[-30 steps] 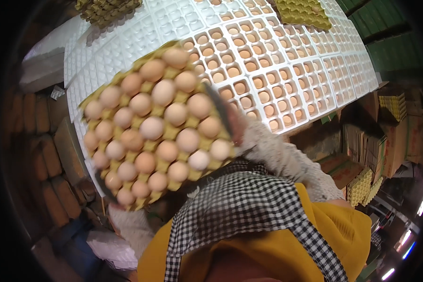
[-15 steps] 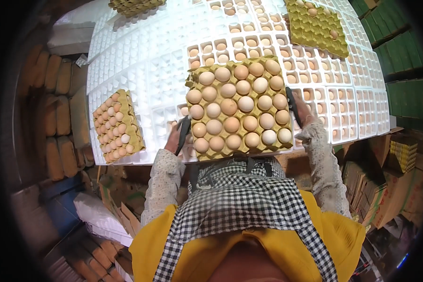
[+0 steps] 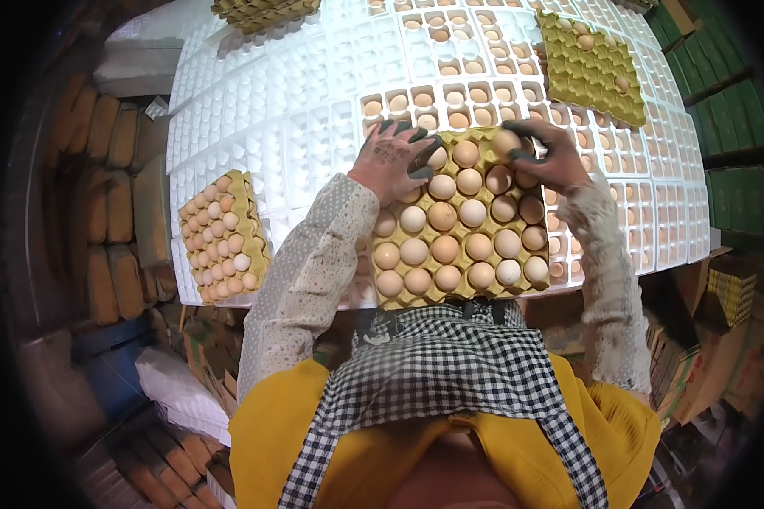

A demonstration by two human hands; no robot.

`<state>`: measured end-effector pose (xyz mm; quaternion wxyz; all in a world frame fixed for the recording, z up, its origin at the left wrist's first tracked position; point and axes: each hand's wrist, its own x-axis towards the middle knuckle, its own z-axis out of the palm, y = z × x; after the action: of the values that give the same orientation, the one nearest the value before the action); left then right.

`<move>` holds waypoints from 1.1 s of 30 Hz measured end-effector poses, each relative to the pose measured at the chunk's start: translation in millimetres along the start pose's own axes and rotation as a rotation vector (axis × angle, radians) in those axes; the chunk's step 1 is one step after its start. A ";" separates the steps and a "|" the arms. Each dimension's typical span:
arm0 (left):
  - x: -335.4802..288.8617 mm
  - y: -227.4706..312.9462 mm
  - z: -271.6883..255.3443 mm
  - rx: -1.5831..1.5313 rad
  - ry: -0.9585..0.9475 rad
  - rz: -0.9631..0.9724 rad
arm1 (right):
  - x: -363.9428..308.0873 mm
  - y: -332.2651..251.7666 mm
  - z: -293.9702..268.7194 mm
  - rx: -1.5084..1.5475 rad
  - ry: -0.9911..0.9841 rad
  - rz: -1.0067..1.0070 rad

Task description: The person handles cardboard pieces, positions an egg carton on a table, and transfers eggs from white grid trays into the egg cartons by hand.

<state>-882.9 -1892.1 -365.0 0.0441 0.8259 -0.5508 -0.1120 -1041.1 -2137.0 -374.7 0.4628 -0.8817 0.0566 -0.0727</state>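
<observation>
The tray [image 3: 457,198] now sits released, allowing individual handling: the right hand [image 3: 558,159] pinches an egg [image 3: 505,143]; the left hand [image 3: 390,161] covers others, its grip unclear.

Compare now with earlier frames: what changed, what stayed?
The near egg tray moved right; the left hand and right hand let go of its sides and went to its far corners. The right hand now grips an egg; the left's hold is unclear. The left-side egg tray and mostly bare far-right egg tray stayed put.

green panels [image 3: 734,208] right; brown stacks [image 3: 107,204] left
</observation>
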 end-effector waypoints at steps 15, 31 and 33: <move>-6.4 -38.9 -21.8 -0.017 -0.228 -0.148 | 41.0 -18.8 36.0 -0.100 -0.269 0.327; -46.8 -66.1 -28.9 -0.419 -0.086 -0.014 | 22.0 -40.4 3.7 -1.035 -0.126 0.557; -47.0 -31.6 -34.9 0.062 -0.329 -0.122 | 34.1 -35.1 -3.0 -0.942 -0.209 0.605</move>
<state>-863.6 -1838.3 -330.9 -0.0791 0.8294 -0.5025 -0.2310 -1007.0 -2125.2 -341.5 0.0229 -0.9399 0.2870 0.1838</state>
